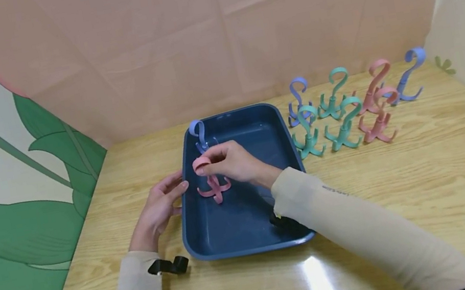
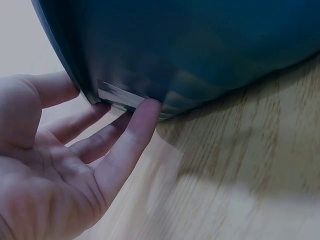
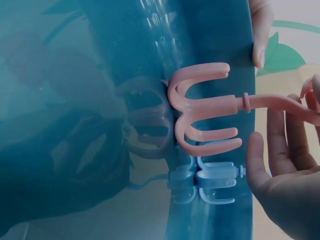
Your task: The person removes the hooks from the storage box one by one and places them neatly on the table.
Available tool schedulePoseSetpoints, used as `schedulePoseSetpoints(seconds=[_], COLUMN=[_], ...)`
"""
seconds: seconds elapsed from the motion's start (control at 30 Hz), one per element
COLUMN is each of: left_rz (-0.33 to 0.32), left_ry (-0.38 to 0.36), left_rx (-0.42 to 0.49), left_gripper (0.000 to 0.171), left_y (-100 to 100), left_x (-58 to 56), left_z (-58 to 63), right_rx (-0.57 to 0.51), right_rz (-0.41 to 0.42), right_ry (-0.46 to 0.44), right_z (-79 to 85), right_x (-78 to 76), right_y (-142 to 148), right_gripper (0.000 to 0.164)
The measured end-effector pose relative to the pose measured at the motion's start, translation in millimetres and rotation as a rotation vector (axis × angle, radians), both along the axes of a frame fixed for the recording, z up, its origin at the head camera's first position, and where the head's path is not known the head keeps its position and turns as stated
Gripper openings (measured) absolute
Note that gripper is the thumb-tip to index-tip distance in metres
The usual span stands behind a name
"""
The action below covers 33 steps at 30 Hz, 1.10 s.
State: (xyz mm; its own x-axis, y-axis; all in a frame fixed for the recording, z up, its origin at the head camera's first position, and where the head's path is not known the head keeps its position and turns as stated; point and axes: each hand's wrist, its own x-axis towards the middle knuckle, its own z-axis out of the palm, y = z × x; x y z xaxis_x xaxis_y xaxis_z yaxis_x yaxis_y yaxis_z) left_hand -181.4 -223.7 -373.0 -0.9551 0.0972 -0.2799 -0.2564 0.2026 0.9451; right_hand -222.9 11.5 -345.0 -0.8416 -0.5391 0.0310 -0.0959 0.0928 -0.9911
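Now pinching the curl of a pink hook with the thumb and fingers of the right hand, inside a dark blue tray, close by the left wall. Sharing that wall with a blue hook, just beyond. Touching the tray's left rim and outer side with the left hand, fingers loosely extended rather than clenched. Opening rightward onto a broad stretch of tray floor, crossed by the right sleeve. Past the right edge, meeting seven table hooks in two rows (overlapping enough to muddle some prongs), then running on across bare wood grain of the table nearer in. Losing the blue hook's lower part behind the right hand in the head view. Impossible to tell: pink prongs on the floor or just above. Equally unclear by the left fingertips: pale strip, label or reflection.
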Motion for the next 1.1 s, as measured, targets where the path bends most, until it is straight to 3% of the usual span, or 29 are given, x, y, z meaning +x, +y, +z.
schedulePoseSetpoints(seconds=[0.53,1.1], left_rz=[0.005,0.01], left_ry=[0.007,-0.016], left_rx=[-0.018,-0.016], left_gripper=[0.05,0.051], left_y=[-2.5,1.3], left_x=[4.0,-0.4], left_z=[1.0,3.5], right_rx=[-0.079,-0.141], right_rz=[0.005,0.018], right_ry=[0.069,0.113], right_z=[-0.4,4.7], right_x=[3.3,1.9], right_y=[-3.8,0.3], right_gripper=[0.021,0.022])
